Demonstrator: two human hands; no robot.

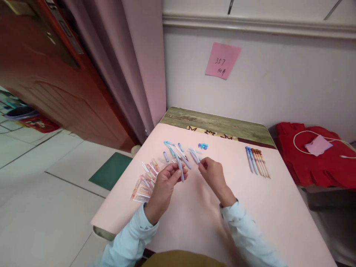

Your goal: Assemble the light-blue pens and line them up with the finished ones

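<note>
My left hand point(167, 177) is closed around a pale blue pen barrel point(181, 172), held at a tilt above the table, with its lower end sticking out past the fingers. My right hand point(213, 172) pinches the near end of another pale blue pen barrel point(194, 156); its fingertips partly hide that end. Beyond my left hand lie loose pen parts: a short blue grip piece point(166, 156), white refills and light blue pieces. A small cluster of blue caps point(203, 146) sits farther back.
Clear-and-orange printed packets point(143, 185) lie at the table's left. A row of blue and brown pens point(257, 162) lies at the right. The pink-covered table point(264, 215) stands against a wall. A red cloth point(328, 170) with a white cable is on the right, a wooden door point(69, 96) on the left.
</note>
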